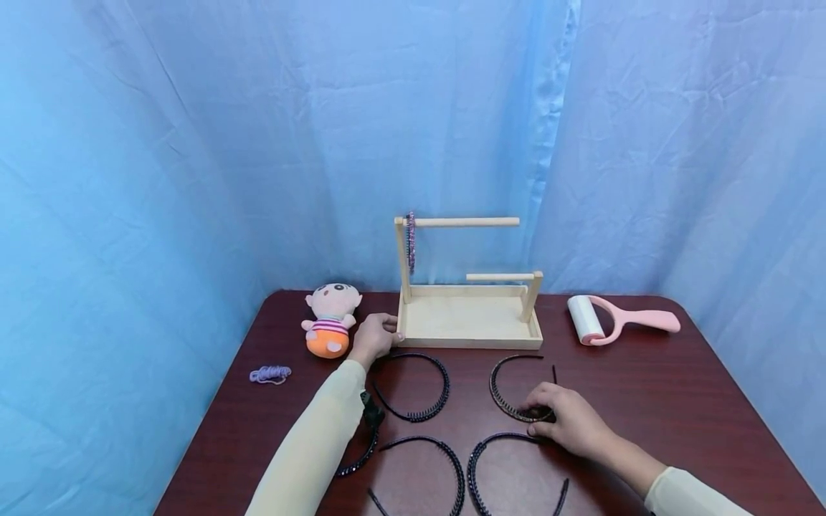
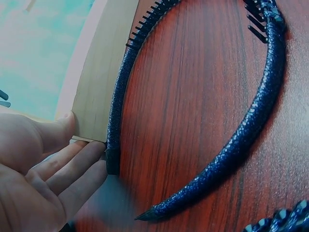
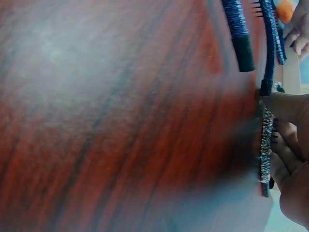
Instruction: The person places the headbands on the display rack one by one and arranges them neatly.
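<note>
My left hand [image 1: 374, 338] holds the left front corner of a light wooden stand [image 1: 471, 344], thumb against its wall in the left wrist view. Just below those fingers lies a dark blue glittery headband [image 1: 445, 390]. On the right, my right hand [image 1: 573, 421] pinches the near side of a brownish glittery headband [image 1: 495, 387], which is at the table surface. The right wrist view shows part of that band beside the fingers; the rest of the grip is hidden. Two more dark headbands, a left one [image 1: 459, 476] and a right one [image 1: 472, 473], lie nearer me.
Another dark headband [image 1: 357, 466] lies partly under my left sleeve. A plush doll [image 1: 330, 322] and a purple cord bundle [image 1: 271, 374] are at left. A pink-handled lint roller [image 1: 635, 319] lies at right. From the stand's upper rod [image 1: 467, 222] hangs a beaded loop [image 1: 411, 244].
</note>
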A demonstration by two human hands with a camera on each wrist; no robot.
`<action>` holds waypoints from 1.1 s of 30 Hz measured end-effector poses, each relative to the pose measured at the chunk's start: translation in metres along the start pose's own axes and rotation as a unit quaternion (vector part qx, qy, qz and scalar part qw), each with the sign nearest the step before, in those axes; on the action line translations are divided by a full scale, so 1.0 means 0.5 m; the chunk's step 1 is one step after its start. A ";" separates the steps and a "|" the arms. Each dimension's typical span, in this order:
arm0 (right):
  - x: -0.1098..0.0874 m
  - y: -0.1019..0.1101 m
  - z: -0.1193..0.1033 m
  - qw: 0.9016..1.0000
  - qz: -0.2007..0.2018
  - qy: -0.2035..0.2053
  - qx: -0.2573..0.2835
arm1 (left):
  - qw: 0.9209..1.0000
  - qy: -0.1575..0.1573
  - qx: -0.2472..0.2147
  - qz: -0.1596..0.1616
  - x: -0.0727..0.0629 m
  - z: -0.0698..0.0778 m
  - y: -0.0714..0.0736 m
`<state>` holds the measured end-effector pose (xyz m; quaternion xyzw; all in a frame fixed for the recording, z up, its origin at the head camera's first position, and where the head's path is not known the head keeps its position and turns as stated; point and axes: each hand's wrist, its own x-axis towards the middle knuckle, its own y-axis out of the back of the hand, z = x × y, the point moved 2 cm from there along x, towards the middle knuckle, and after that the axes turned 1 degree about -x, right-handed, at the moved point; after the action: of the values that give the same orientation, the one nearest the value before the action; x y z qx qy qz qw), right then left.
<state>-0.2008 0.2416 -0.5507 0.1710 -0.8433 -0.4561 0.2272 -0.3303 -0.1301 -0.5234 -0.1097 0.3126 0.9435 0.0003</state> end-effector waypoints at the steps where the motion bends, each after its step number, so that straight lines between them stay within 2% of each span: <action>1: 0.000 0.000 -0.001 1.000 0.002 0.003 -0.008 | 1.000 -0.002 0.002 0.002 0.001 0.000 -0.001; 8: -0.008 0.003 0.000 1.000 0.010 0.017 -0.017 | 1.000 -0.013 0.005 0.004 -0.001 0.001 -0.006; 15: -0.014 0.016 -0.009 0.999 0.033 0.042 -0.011 | 1.000 -0.015 -0.004 -0.006 -0.002 0.001 -0.002; 21: -0.007 0.045 -0.038 0.998 0.055 0.014 0.023 | 0.999 -0.027 -0.028 -0.025 0.002 -0.010 0.010; 26: 0.004 0.087 -0.067 0.995 0.069 -0.012 0.078 | 0.997 -0.041 -0.048 -0.043 0.003 -0.022 0.014; 30: 0.012 0.126 -0.087 0.990 0.077 -0.031 0.117 | 0.997 -0.048 -0.049 -0.034 0.000 -0.024 0.011; 33: 0.019 0.158 -0.101 0.986 0.088 -0.044 0.135 | 0.997 -0.065 -0.034 -0.018 -0.002 -0.023 0.008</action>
<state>-0.1877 0.2436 -0.4576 0.1053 -0.9182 -0.3232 0.2034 -0.3274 -0.1399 -0.5300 -0.0534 0.2774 0.9587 0.0341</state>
